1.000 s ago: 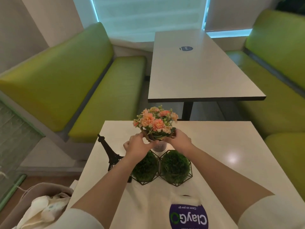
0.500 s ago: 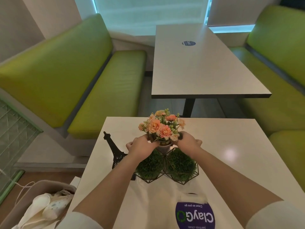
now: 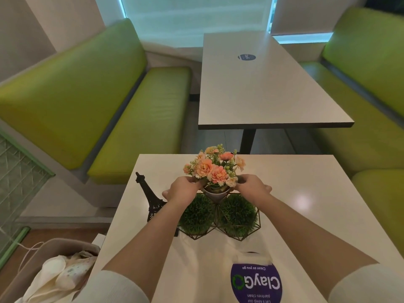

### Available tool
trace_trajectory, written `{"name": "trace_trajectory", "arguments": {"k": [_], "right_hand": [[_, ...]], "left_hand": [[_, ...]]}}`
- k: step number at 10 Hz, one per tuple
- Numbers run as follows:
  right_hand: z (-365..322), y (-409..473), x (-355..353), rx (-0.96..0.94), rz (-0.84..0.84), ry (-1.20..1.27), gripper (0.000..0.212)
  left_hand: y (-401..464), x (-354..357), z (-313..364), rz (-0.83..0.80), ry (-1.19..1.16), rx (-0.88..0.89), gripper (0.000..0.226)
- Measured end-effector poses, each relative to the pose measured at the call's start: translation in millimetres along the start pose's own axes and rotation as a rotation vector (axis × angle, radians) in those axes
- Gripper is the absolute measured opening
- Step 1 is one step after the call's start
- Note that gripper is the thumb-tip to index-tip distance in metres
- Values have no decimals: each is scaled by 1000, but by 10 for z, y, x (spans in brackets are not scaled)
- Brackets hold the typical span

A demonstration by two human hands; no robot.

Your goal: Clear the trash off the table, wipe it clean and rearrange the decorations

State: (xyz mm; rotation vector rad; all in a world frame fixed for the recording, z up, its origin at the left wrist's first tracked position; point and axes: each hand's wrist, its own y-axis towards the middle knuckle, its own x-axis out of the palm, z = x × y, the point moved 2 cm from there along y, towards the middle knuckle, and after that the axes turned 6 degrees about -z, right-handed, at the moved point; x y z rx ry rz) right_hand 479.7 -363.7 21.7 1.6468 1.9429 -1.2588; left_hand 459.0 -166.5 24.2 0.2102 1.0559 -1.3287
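Observation:
A small white pot of orange flowers (image 3: 213, 169) stands on the white table (image 3: 301, 184), just behind two green moss balls in wire frames (image 3: 218, 215). My left hand (image 3: 182, 191) grips the pot's left side under the blooms. My right hand (image 3: 251, 189) grips its right side. Left of the moss balls stands a black Eiffel Tower model (image 3: 150, 195), close to my left forearm. The pot's base is hidden behind the wire frames, so I cannot tell whether it rests on the table.
A purple round sticker (image 3: 255, 283) lies on the near table edge. A beige bag with crumpled paper (image 3: 52, 274) sits low at the left. Green benches (image 3: 91, 101) flank both sides, and a second table (image 3: 262, 90) stands beyond.
The flower pot and both hands have shifted slightly farther from me, toward the table's far edge. The camera view has tilted a little.

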Motion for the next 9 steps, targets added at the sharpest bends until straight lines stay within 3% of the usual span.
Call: {"name": "trace_trajectory", "arguments": {"k": [4, 7, 9], "right_hand": [[-16, -100, -4, 5, -1, -43, 30], [18, -155, 11, -3, -1, -69, 28], [21, -363, -97, -42, 123, -37, 41]], "left_hand": [[-66, -5, 8, 14, 24, 7, 42], [-102, -25, 0, 12, 50, 4, 52], [-240, -105, -6, 130, 63, 67, 49]]}}
